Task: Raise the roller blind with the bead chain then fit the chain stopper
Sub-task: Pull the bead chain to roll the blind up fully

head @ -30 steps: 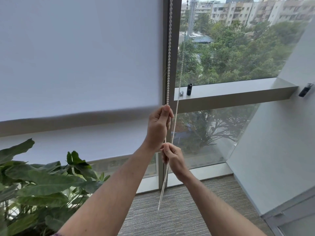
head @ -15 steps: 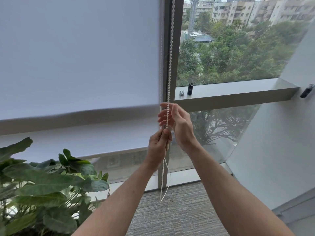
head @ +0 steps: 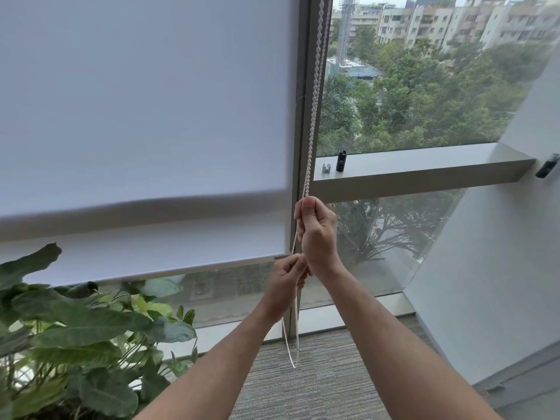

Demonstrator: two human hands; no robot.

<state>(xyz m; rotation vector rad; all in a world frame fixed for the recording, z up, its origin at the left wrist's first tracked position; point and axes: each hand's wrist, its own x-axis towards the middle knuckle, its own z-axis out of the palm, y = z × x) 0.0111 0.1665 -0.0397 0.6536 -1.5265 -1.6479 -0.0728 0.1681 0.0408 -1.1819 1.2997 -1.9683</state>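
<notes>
A leafy green potted plant (head: 75,338) fills the lower corner, left of and below the white fabric roller blind (head: 142,116). The blind covers the left window pane, and its bottom edge hangs just above the plant's top leaves, with a strip of bare glass showing beneath it. A second, blurred edge shows higher up across the fabric.

Along the right edge of the blind, against the grey vertical window frame (head: 306,86), hangs the white plastic bead chain (head: 313,101). It runs down from the top of the view and ends in a loop near the grey carpeted floor (head: 318,383).

The left hand (head: 286,283) sits level with the blind's bottom edge, its fingers curled, pinching a strand of the chain. The right hand (head: 318,231) is just above and touching it, closed in a fist round the chain with the thumb on top.

To the right of the chain, on the grey horizontal window ledge (head: 424,165), stand a small clear plastic clip (head: 326,168), which may be the chain stopper, and, just beside it, a small black cylinder (head: 341,160). Both are above the hands and well apart from them. Further right, a small dark fitting (head: 547,166) is fixed to the pale wall at the ledge's end.
</notes>
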